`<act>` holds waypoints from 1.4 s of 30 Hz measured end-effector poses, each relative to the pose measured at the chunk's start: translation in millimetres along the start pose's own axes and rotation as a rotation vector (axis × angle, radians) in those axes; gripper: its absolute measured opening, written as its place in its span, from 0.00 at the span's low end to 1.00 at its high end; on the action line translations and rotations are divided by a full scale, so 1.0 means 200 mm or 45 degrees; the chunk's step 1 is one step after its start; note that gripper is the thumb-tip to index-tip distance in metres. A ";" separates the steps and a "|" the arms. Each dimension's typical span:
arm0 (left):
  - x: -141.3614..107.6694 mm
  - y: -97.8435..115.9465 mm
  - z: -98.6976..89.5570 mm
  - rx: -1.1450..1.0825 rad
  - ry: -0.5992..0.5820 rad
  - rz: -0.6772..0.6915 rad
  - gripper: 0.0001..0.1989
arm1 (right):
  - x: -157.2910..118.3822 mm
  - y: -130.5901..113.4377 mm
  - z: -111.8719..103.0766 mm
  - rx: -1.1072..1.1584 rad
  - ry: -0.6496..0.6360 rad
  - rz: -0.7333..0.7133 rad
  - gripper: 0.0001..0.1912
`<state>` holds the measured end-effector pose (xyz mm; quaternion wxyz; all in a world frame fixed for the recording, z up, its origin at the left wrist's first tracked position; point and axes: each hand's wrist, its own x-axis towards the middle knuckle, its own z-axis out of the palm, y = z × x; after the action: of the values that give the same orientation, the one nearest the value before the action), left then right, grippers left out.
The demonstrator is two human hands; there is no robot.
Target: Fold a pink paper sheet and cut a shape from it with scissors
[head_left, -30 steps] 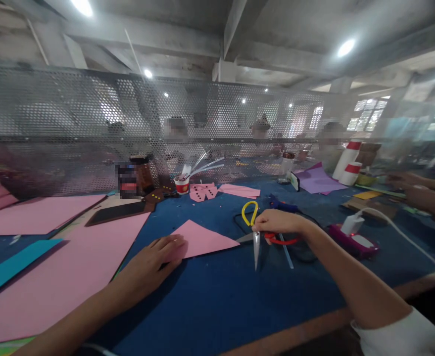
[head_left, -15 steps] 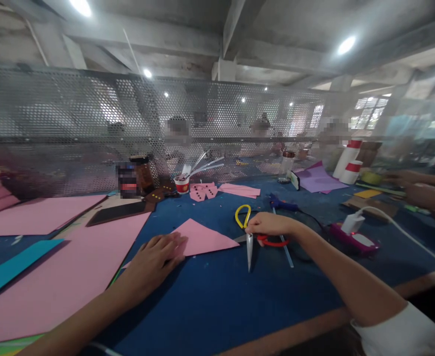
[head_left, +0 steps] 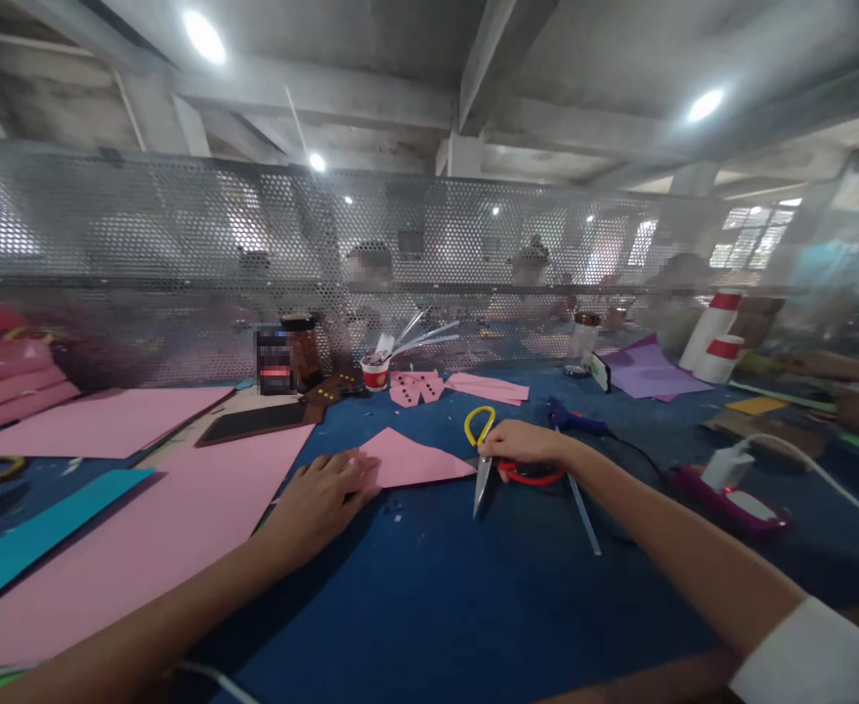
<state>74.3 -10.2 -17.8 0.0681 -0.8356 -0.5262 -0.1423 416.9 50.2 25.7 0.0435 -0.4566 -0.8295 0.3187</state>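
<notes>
My left hand lies flat with its fingers on the left part of a pink paper piece, which rests on the blue table. At the paper's right tip, my right hand is closed on a pair of scissors. The scissors are spread, one yellow handle loop upright and one red loop low beside the fingers. One blade points down toward the table; the other is near the paper's tip. Whether that blade touches the paper I cannot tell.
Large pink sheets and a blue strip lie left. A glue gun, clear stick and purple power strip lie right. A red cup stands behind. Another person's hands show far right.
The view has shifted, with most things now slightly farther right. The scissors' downward blade has swung left at its tip. My left hand stays on the pink paper.
</notes>
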 end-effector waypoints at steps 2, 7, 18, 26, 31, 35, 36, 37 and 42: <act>0.02 -0.01 0.00 -0.004 -0.006 0.010 0.21 | 0.04 0.01 -0.02 0.013 -0.016 -0.003 0.22; 0.05 -0.04 0.05 -0.056 0.014 0.085 0.21 | 0.07 0.05 -0.04 0.051 -0.065 0.022 0.25; 0.21 -0.05 0.07 -0.093 -0.128 0.178 0.22 | 0.06 0.10 -0.07 0.127 -0.019 0.115 0.23; 0.29 -0.08 0.10 -0.043 -0.116 0.113 0.21 | 0.09 0.13 -0.10 0.117 0.031 0.202 0.21; 0.28 -0.09 0.11 -0.015 -0.119 0.100 0.23 | 0.09 0.13 -0.10 0.074 0.041 0.234 0.21; 0.27 -0.09 0.12 0.010 -0.124 0.093 0.24 | 0.08 0.16 -0.10 0.020 0.032 0.197 0.21; 0.27 -0.09 0.12 0.012 -0.124 0.092 0.24 | 0.07 0.17 -0.10 0.014 0.031 0.182 0.21; 0.27 -0.08 0.13 0.013 -0.121 0.087 0.24 | 0.06 0.18 -0.10 0.015 0.029 0.169 0.21; 0.25 -0.06 0.11 0.013 -0.139 0.082 0.23 | 0.04 0.24 -0.10 0.110 -0.007 0.124 0.21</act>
<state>87.8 43.9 -23.2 0.0482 -0.8582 -0.5028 -0.0916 454.6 85.5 12.9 0.0453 -0.4932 -0.7918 0.3574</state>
